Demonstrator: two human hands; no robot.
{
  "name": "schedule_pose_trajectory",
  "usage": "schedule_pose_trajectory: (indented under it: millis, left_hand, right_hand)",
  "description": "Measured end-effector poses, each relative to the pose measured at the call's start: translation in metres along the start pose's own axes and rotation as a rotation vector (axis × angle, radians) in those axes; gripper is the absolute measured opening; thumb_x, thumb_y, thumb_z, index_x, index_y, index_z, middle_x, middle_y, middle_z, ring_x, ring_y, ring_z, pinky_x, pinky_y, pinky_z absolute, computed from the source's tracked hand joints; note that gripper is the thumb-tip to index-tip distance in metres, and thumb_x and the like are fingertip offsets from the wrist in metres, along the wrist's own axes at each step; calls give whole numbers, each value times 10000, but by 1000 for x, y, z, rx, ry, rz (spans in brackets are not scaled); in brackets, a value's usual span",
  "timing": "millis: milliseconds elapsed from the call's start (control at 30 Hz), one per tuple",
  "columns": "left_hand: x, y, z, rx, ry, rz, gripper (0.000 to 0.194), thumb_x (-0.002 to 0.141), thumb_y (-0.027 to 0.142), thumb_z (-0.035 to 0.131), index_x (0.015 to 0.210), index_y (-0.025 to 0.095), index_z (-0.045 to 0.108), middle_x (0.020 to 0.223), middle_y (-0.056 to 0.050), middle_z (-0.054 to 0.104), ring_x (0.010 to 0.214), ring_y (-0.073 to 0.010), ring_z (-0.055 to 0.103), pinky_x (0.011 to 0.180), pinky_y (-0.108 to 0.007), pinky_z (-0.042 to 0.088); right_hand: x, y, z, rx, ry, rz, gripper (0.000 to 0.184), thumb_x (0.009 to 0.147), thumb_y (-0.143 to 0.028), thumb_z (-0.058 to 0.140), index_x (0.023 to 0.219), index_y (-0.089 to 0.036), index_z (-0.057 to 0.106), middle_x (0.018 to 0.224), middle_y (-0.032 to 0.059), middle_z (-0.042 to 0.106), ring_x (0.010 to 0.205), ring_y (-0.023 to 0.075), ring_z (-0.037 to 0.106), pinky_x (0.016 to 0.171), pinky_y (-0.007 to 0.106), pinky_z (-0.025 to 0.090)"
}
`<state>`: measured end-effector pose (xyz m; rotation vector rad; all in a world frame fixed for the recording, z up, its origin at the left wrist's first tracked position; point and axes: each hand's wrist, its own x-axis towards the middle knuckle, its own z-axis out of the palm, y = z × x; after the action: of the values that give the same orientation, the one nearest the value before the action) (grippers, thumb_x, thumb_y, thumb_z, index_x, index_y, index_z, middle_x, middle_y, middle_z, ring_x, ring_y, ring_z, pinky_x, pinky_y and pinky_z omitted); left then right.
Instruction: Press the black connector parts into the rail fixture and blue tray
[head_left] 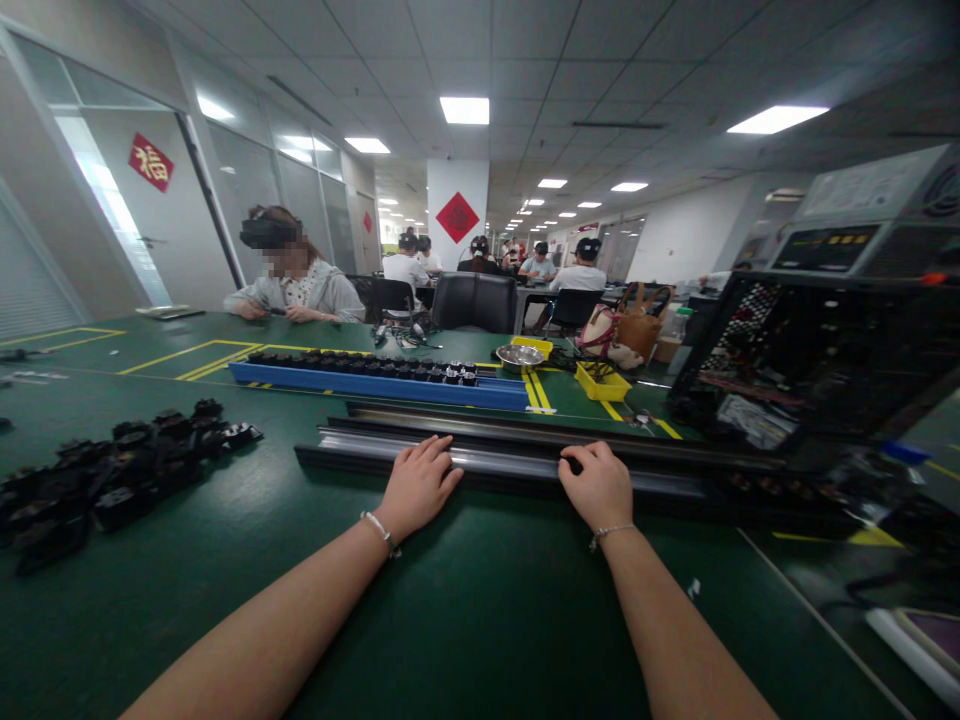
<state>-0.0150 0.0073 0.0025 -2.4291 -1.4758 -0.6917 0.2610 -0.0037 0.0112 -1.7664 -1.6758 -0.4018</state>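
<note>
A long black rail (pixel 510 464) with a shiny channel lies across the green table in front of me. My left hand (pixel 421 485) rests on it palm down, its fingers stretched out along the near part. Farther right, my right hand (pixel 598 485) is curled over the same rail, thumb and forefinger bent together. A dark spot shows between those fingers; whether it is a small part or just the rail, I cannot make out. Just behind lies a second dark rail (pixel 525 428), parallel to the first. Small dark parts (pixel 787 490) sit near the rail's right end.
Many black parts (pixel 135 465) lie heaped at left. Beyond the rails, a blue tray (pixel 360 385) holds a row of black parts. A metal bowl (pixel 520 355), a yellow bin (pixel 602 383) and an open computer case (pixel 810 370) stand farther right. A person (pixel 300 285) sits across the table.
</note>
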Motion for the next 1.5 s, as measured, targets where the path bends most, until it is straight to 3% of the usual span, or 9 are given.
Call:
schedule_pose_trajectory:
  millis: [433,1500]
  left_hand:
    - [0,0,1,-9,8,-2,315,901,418,350,871,248,613,1323,-10,517,1236,-218,429,945,-432,371]
    - [-1,0,1,-16,0,-4,316,904,414,344,886,248,612,1339,-16,502,1246,-216,417,953,-435,364]
  right_hand:
    - [-1,1,5,13,39,-56,211,764,-286,518,838,-217,703,803,37,556,740,161,532,739,313,389]
    - [-2,-5,5,86,-34,-101,224,794,-340,529,891,-234,701,845,34,570,795,164,541,778,310,406]
